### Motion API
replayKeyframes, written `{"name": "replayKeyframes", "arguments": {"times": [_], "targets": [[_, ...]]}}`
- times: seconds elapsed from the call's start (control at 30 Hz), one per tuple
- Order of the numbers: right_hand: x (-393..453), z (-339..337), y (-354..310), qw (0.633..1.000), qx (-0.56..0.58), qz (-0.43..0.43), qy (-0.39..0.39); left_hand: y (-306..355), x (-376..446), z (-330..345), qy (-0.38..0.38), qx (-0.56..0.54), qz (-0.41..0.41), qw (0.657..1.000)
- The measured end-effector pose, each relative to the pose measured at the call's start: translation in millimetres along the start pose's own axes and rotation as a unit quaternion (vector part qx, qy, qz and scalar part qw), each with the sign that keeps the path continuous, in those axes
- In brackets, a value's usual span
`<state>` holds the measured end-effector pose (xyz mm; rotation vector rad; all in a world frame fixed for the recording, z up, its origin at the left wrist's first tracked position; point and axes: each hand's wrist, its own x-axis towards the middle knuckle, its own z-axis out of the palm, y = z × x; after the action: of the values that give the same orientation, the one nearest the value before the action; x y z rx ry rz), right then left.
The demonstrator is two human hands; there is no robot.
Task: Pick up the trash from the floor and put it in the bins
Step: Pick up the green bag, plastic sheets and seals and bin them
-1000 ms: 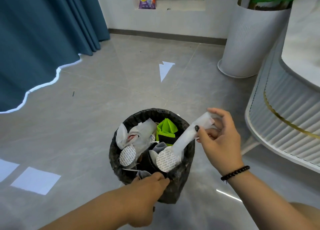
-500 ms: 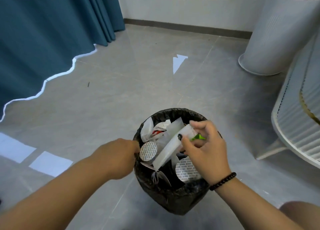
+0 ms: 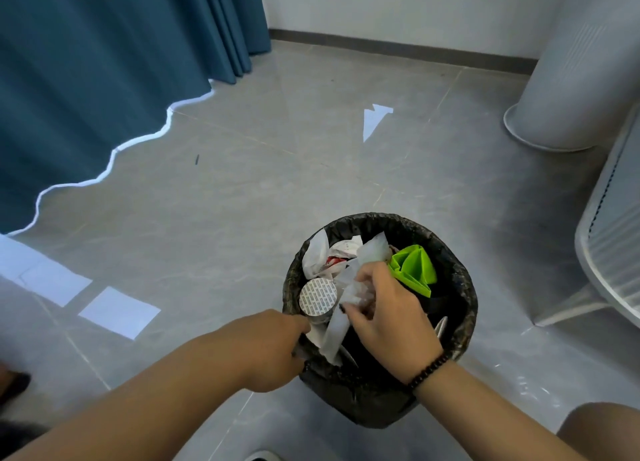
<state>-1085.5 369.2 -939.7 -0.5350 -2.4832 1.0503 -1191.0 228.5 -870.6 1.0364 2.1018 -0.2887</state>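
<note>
White wrapper (image 3: pixel 349 287), pinched by the right hand (image 3: pixel 388 308), now sits deeper in the bin (image 3: pixel 460 287); left hand (image 3: pixel 273 349) still grips its rim.

The scene is bright with soft daylight. A thin line of light runs under the hem of the blue curtain (image 3: pixel 86 89) at upper left, and pale patches of light lie on the glossy floor (image 3: pixel 242 218) at left and centre. The tiles carry a mild sheen. Shadows are soft, with a faint one beside the white planter (image 3: pixel 575 79) at upper right. Wide-angle distortion bends lines near the edges. Focus is fairly sharp, with slight blur on the forearms at the bottom.
</note>
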Motion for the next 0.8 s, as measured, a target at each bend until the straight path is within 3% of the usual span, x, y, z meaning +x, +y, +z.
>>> {"name": "replayKeyframes", "arguments": {"times": [0.17,0.4,0.5,0.6,0.8], "targets": [[13,-12,8,0.995,-0.035,-0.014,0.097,5,4,5,-0.006,0.009,0.036,0.999],[-4,14,9,0.966,-0.121,-0.220,-0.064,6,9,11,-0.020,0.017,0.050,0.998],[-4,13,1,0.969,-0.109,-0.194,-0.107,4,12,9,0.001,0.021,0.040,0.999],[0,21,-1,0.967,-0.113,-0.104,-0.202,1,15,7,0.006,0.021,0.036,0.999],[12,37,7,0.925,-0.253,-0.056,-0.280,-4,19,8,-0.003,0.012,0.039,0.999]]}}
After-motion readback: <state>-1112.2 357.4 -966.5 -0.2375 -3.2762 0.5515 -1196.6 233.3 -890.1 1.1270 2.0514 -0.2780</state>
